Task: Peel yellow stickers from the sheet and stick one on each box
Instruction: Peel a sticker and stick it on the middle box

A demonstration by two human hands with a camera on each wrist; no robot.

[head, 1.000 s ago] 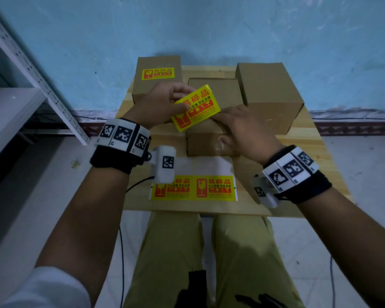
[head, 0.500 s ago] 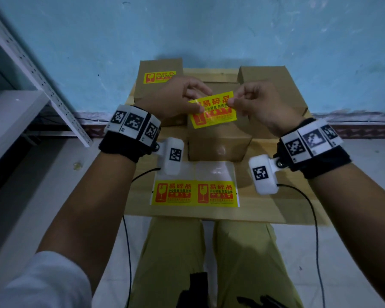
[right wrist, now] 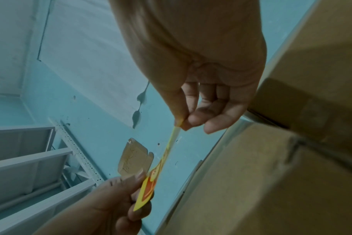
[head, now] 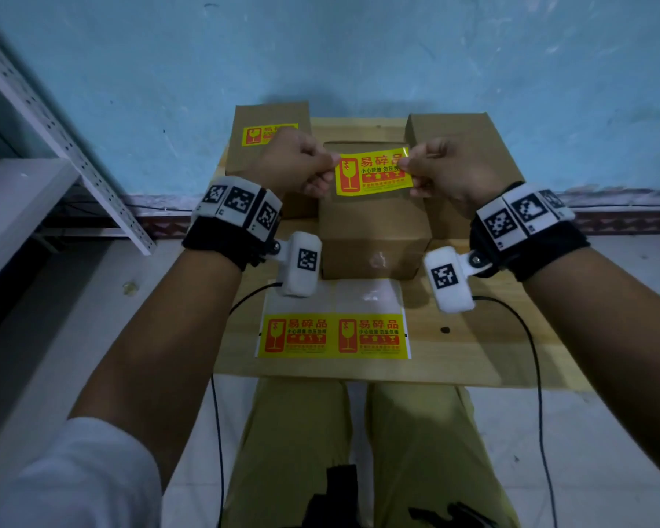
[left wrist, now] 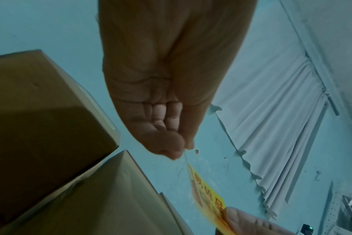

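Note:
A peeled yellow sticker (head: pixel 374 172) with red print is stretched flat in the air above the middle cardboard box (head: pixel 374 230). My left hand (head: pixel 302 165) pinches its left edge and my right hand (head: pixel 435 169) pinches its right edge. The wrist views show the sticker (left wrist: pixel 209 192) (right wrist: pixel 167 152) edge-on between thumb and fingers. The back-left box (head: pixel 271 120) carries a yellow sticker (head: pixel 267 134) on top. The right box (head: pixel 462 135) has a bare top. The sticker sheet (head: pixel 334 325) lies on the table near me with two yellow stickers on it.
The boxes stand on a small wooden table (head: pixel 484 337) against a blue wall. A grey metal shelf (head: pixel 54 139) stands to the left. My knees sit under the table's near edge. Cables run from both wrist cameras.
Both hands rose from the middle box with the sticker. My right hand took hold of its right edge, and the sticker turned from tilted to nearly level, pulled taut between both hands.

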